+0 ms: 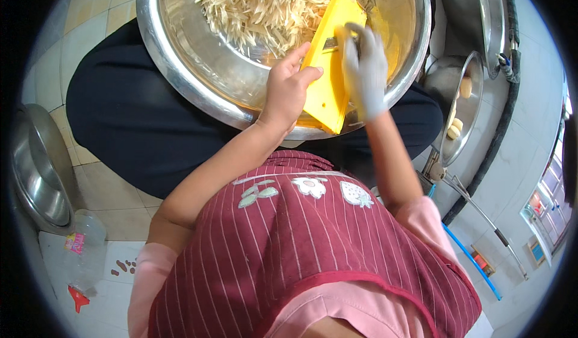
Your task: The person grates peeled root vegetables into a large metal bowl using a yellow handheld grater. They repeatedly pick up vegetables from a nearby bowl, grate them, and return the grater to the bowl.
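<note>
A yellow mandoline slicer (326,85) leans at a slant inside a wide steel basin (189,74), its lower end at the near rim. My bare left hand (289,83) grips its left edge, thumb lying on the face. Over the slicer's right side, beside the dark blade slot, is my right hand (366,69) in a pale work glove. Motion blurs that hand, and whatever may be under its curled fingers is hidden. Pale shredded strips (271,10), which look like potato, form a heap in the basin beyond the slicer.
To the right, a tilted steel bowl (474,112) holds several peeled pale pieces (454,128). Another large steel basin (490,22) stands behind it. At left are a steel basin (43,171), a clear plastic bottle (86,252) and a red funnel (78,298).
</note>
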Available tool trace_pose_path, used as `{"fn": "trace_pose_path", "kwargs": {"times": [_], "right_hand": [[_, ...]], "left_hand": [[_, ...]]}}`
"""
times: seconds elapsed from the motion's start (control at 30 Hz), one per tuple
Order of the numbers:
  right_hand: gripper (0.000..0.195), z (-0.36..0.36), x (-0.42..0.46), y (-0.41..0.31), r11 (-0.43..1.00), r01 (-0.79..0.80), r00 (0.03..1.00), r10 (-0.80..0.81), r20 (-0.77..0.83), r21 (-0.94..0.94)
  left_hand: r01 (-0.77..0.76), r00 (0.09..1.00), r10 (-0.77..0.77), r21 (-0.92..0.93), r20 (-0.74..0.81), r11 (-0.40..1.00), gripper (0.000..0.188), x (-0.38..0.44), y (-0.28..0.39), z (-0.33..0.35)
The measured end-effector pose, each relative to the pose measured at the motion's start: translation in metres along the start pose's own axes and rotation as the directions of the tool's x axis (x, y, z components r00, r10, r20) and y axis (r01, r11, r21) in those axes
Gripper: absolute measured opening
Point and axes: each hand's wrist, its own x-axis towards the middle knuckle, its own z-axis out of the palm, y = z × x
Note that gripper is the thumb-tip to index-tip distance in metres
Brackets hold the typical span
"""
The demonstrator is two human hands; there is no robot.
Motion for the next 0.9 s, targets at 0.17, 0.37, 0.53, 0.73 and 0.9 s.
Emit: {"fn": "trace_pose_path", "kwargs": {"times": [0.17, 0.37, 0.53, 0.73, 0.9], "right_hand": [[0.014, -0.028, -0.048, -0.027, 0.949, -0.177, 0.984, 0.168, 0.057, 0.262], [0.021, 0.035, 0.065, 0.048, 0.981, -0.018, 0.989, -0.011, -0.148, -0.192], [0.012, -0.008, -0.012, -0.003, 0.999, 0.006, 1.000, -0.005, -0.026, 0.045], [0.013, -0.015, -0.019, -0.022, 0.997, -0.039, 0.999, 0.040, -0.017, 0.070], [0.021, 0.031, 0.057, 0.047, 0.984, -0.041, 0.995, 0.024, -0.100, -0.171]], "left_hand": [[-0.040, 0.999, 0.040, -0.011, 0.015, 0.999, 0.062, -0.001, -0.004, -0.004], [0.006, 0.998, -0.005, -0.018, 0.056, 1.000, 0.062, -0.001, 0.000, 0.001], [-0.022, 1.000, 0.023, -0.011, 0.012, 1.000, 0.062, 0.000, -0.001, 0.001], [-0.066, 0.998, 0.066, 0.019, 0.022, 0.998, 0.061, 0.002, -0.007, -0.004], [0.021, 0.999, -0.020, -0.034, 0.035, 0.999, 0.061, 0.000, 0.001, 0.001]]}}
